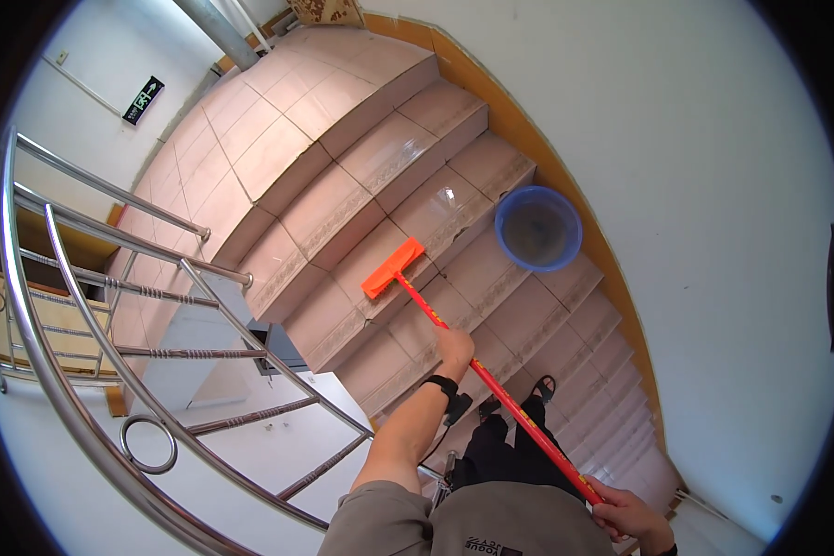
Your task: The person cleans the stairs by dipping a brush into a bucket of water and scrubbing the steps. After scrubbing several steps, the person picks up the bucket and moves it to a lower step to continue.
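Nearest the camera, the right hand (632, 515) is wrapped around the top end of a red mop handle (500, 394), and further down the shaft the left hand (454, 348) is closed around it too, a dark band on that wrist. Below them the person's feet in dark sandals (542, 389) stand on a tiled stair step (491, 278), and the steps here show a sheen (possibly wet, though that is hard to tell from above). If so, a slip on the stair edge looks like the main risk, the more so since both hands are on the mop and neither is on the steel railing (157, 371) well off to the left. The orange mop head (393, 269) lies flat on a step a little lower, near its front edge; pushed past the nosing it could drop and pull the person forward. Off to the right of the mop head, against the wall, a blue plastic basin (538, 228) sits on a step with what seems to be murky water in it; a wide swing of the handle could knock it over and send water down the flight toward the landing (241, 130).
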A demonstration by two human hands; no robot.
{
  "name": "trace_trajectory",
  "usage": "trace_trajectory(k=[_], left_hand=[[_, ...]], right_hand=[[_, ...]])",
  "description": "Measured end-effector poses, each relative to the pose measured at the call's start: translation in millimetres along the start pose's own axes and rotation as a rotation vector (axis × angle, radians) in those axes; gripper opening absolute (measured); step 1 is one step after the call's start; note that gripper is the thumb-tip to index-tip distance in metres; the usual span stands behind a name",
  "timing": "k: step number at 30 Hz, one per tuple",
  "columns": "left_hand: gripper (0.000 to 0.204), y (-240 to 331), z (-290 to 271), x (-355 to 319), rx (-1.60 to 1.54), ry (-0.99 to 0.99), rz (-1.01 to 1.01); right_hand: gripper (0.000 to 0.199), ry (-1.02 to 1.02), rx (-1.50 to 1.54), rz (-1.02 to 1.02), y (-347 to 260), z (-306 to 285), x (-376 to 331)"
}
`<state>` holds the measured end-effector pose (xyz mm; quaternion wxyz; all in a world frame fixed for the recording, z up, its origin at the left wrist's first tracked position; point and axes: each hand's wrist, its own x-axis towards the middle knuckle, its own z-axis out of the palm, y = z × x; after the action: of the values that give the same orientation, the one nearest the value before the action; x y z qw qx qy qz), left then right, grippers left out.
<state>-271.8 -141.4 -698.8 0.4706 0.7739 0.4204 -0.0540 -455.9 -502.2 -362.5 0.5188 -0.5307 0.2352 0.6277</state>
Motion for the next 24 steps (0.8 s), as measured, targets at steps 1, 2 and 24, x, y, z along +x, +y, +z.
trace_trajectory(k=[1,2,24], left_hand=[[0.042,-2.1,-1.0,-8.5,0.019,0.037,-0.029],[0.042,-2.3,0.2,-16.2,0.019,0.039,-0.027],[0.038,25.0,-0.4,32.2,0.003,0.001,-0.031]], right_hand=[[0.074,0.006,-0.004,0.046,3.2,0.2,-6.1],[0.074,0.005,-0.004,0.044,4.2,2.6,-11.9],[0.075,0.059,0.060,0.005,-30.6,9.5,14.4]])
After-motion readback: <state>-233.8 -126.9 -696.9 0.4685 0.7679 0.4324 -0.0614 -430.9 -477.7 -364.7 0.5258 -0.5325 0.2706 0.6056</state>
